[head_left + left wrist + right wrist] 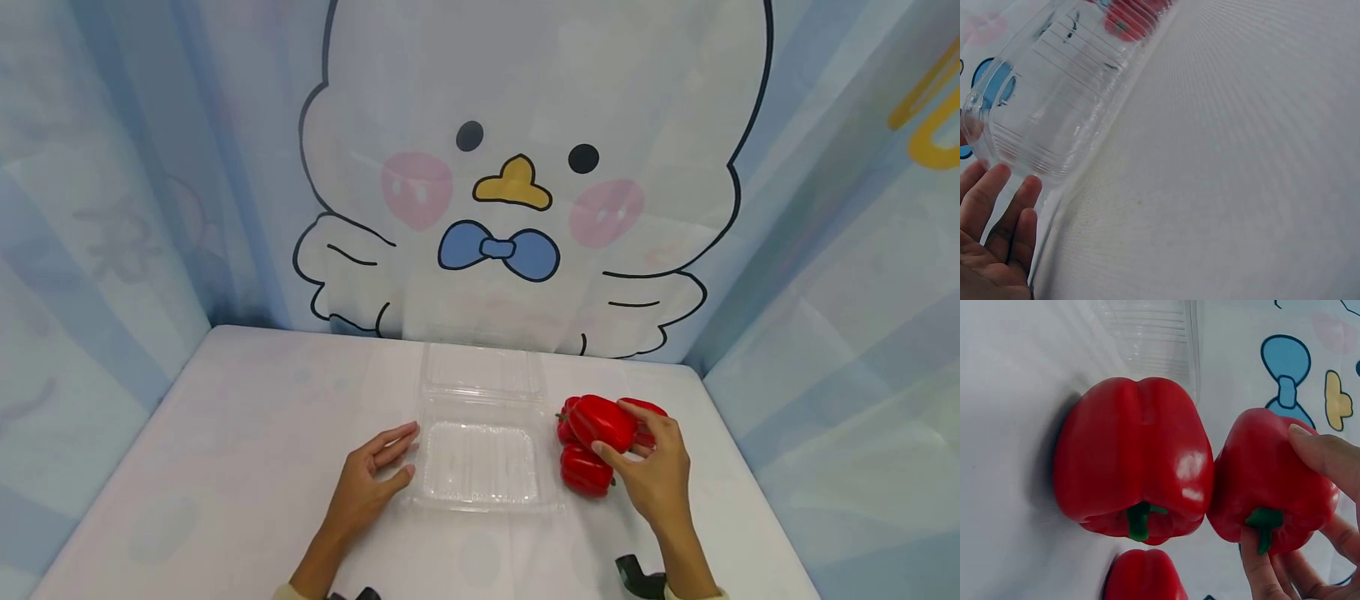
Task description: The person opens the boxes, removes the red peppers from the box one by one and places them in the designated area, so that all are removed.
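A red bell pepper with a green stem is pinched between the thumb and fingers of my right hand. Close below it, another red bell pepper lies on the table, looking large in the right wrist view. Parts of more red peppers show behind the held one and my fingers. A clear plastic clamshell box lies with its lid laid back. My left hand is at the box's left side, fingers loosely extended, fingertips at its wall; whether they touch it I cannot tell.
The white table ends at a curtain printed with a bird in a blue bow tie. Curtains also hang on both sides. A dark curved object is by my right wrist, another dark piece by my left.
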Demonstrator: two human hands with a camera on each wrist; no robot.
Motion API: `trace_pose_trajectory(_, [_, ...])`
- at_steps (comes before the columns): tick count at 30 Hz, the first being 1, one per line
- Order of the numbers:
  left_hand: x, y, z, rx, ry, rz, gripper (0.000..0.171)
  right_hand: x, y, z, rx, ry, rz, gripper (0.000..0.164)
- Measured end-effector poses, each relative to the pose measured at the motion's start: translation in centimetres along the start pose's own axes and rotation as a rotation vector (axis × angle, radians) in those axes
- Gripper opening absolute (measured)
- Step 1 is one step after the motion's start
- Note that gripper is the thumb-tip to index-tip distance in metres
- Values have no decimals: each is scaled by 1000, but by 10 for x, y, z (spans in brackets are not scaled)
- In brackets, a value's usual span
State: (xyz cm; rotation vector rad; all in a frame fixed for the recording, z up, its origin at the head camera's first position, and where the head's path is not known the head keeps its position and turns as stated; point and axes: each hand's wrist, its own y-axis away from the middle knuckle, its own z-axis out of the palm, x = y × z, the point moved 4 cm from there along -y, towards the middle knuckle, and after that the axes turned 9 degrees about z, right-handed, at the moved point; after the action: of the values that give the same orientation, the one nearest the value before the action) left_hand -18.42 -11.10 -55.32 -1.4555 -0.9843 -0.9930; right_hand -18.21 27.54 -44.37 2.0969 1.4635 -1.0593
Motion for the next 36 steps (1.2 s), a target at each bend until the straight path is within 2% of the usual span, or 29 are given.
trace_pose_trajectory(15, [2,0,1,-8,-10,-9,60,10,2,-7,35,11,28,77])
trace_pose_trajectory(36, [3,1,0,-7,-16,31,60,23,2,-18,63,-3,59,74])
